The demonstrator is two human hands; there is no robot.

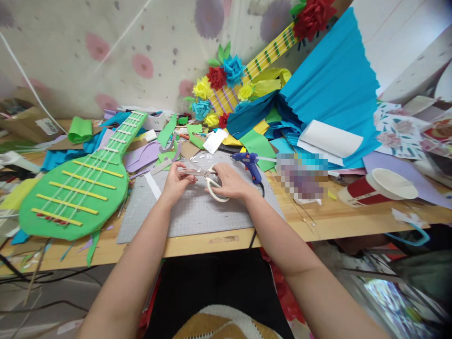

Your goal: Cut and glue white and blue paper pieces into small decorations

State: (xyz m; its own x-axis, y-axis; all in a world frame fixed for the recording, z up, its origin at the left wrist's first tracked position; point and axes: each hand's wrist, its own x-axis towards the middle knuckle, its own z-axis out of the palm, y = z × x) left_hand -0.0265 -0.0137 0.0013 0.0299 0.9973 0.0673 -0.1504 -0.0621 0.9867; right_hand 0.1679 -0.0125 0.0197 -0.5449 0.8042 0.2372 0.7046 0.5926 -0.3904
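Over the grey cutting mat (pixel 190 219), my right hand (pixel 231 182) grips a pair of scissors (pixel 218 197) with white handles. Its blades point left, toward my left hand (pixel 177 182). The fingers of that hand are pinched together at the blade tips; whatever lies between them is too small to make out. Small white scraps (pixel 201 157) are scattered on the mat just beyond the blades. Left of my left hand lies a white paper strip (pixel 153 186). A blue glue gun (pixel 250 165) rests on the mat's right side, beyond my right hand.
A green lute-shaped paper model (pixel 79 188) lies at the left. Behind stands a yellow-necked instrument model (pixel 264 56) with paper flowers, beside blue crepe paper (pixel 332 89). A lidded cup (pixel 377 187) is at the right. Coloured paper offcuts (pixel 143 155) cover the back of the table.
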